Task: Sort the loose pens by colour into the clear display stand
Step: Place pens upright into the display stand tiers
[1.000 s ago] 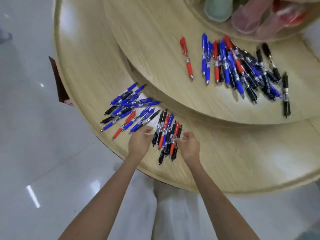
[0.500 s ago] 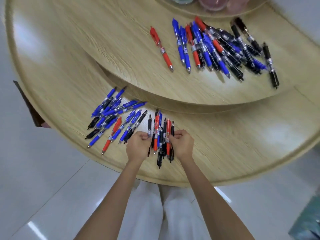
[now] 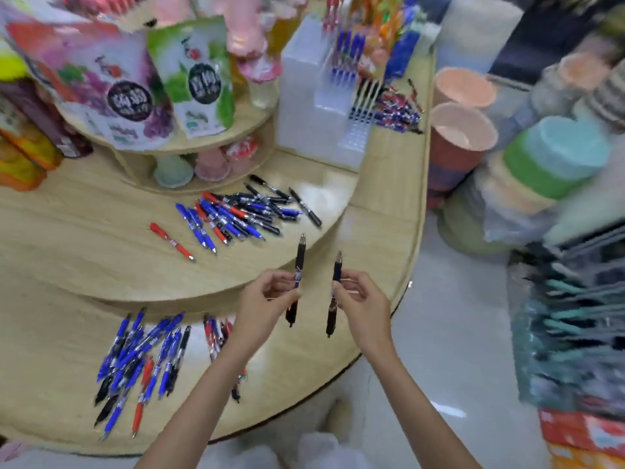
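Note:
My left hand point(image 3: 267, 299) pinches a black pen point(image 3: 297, 265) upright above the lower wooden tier. My right hand point(image 3: 362, 301) pinches a second black pen point(image 3: 336, 270) the same way, a short gap apart. A pile of blue, red and black pens point(image 3: 142, 360) lies on the lower tier point(image 3: 304, 377) at the left. Another mixed pile point(image 3: 243, 214) lies on the middle tier point(image 3: 101, 252), with a lone red pen point(image 3: 172, 242) beside it. The clear display stand point(image 3: 321, 106) stands at the back, with blue pens point(image 3: 348, 52) in its upper rows.
Snack bags point(image 3: 135, 82) and small cups point(image 3: 209, 164) fill the upper tiers at the left. Stacked coloured plastic pots point(image 3: 554, 154) and baskets crowd the right. A loose heap of pens point(image 3: 399, 110) lies right of the stand. White floor point(image 3: 449, 333) shows below the tier's edge.
Both hands lifted from the pile on the lower tier, each bringing up one black pen. The head view swung up and right, revealing the stand and shelves.

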